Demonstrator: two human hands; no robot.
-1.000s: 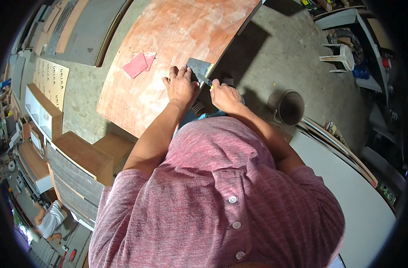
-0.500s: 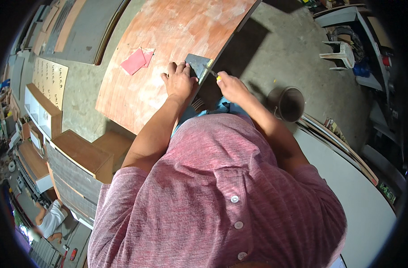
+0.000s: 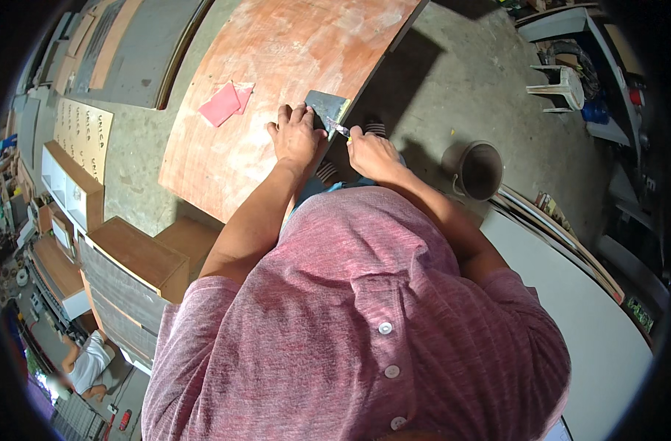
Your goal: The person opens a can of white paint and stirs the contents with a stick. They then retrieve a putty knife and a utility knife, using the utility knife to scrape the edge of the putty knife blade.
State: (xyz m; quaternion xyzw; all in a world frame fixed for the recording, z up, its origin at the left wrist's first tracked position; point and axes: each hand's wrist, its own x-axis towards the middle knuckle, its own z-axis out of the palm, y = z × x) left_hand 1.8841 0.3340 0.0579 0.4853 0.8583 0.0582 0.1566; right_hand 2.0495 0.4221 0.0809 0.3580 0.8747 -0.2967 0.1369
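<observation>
My left hand (image 3: 297, 139) lies with its fingers spread on the wooden panel (image 3: 240, 162), its fingertips at the left edge of a flat dark grey piece (image 3: 324, 109). That piece has a pale yellow right edge and lies at the panel's near right border. My right hand (image 3: 374, 153) is closed round the handle of a small knife (image 3: 341, 130) with a shiny blade and a bit of yellow near the grip. The blade's tip is over the dark piece; whether it touches, I cannot tell. Two pink sheets (image 3: 221, 105) lie overlapped on the panel, left of my left hand.
A bucket (image 3: 478, 170) stands on the concrete floor to my right, beside a stack of boards (image 3: 563, 220). Wooden cabinets (image 3: 138, 253) are at the left. A white plastic stool (image 3: 560, 88) lies far right. Another person (image 3: 89, 364) is at the lower left.
My right hand has moved slightly left and down, and the knife's blade now reaches over the dark piece from its right edge. My left hand has stayed almost in place.
</observation>
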